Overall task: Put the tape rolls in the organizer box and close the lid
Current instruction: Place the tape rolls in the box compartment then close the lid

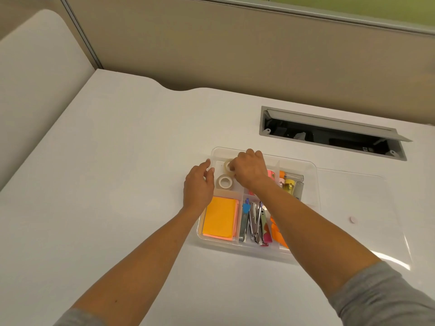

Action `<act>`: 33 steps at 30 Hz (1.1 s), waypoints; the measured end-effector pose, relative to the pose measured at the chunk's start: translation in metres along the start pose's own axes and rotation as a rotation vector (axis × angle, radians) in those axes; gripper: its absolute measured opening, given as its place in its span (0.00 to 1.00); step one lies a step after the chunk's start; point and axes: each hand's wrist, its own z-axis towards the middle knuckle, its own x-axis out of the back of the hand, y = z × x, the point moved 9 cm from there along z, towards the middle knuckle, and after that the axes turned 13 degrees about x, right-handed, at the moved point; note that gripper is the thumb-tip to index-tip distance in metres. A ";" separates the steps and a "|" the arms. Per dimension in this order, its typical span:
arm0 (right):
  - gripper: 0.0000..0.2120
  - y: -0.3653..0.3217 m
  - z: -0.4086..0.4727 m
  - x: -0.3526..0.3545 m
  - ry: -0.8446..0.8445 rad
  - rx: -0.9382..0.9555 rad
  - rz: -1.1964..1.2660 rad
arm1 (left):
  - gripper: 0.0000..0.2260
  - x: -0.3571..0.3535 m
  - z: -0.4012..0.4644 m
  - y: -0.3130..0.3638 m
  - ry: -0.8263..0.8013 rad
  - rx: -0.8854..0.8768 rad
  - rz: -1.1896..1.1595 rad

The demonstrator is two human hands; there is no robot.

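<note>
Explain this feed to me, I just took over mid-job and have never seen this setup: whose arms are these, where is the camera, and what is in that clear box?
There is no machine here: these are a person's two bare arms, seen from one wide-angle camera worn on the head, looking forward and down. On the white desk sits a clear organizer box with compartments. The right hand reaches into the far left compartment, its fingers on a clear tape roll; whether it grips or just rests there I cannot tell. A white tape roll lies flat just nearer in that compartment. The left hand is open at the box's left wall. Other compartments hold orange sticky notes and metal clips. The clear lid lies flat on the desk to the right, so the box is not yet closed.
</note>
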 end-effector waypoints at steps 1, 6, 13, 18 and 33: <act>0.06 -0.001 0.001 0.001 -0.002 0.011 -0.025 | 0.16 0.000 0.000 0.000 0.000 0.000 0.000; 0.06 -0.007 0.004 0.000 -0.007 0.065 -0.075 | 0.16 0.001 -0.001 0.002 0.000 0.007 0.002; 0.08 -0.009 0.004 -0.002 0.003 0.123 -0.015 | 0.17 0.001 -0.002 0.002 -0.007 0.005 0.001; 0.11 -0.007 0.002 -0.003 0.059 0.118 0.028 | 0.17 0.002 -0.002 0.002 -0.014 0.005 -0.005; 0.03 0.081 -0.257 0.000 0.824 -0.769 0.822 | 0.18 0.004 -0.008 0.005 -0.065 0.037 -0.050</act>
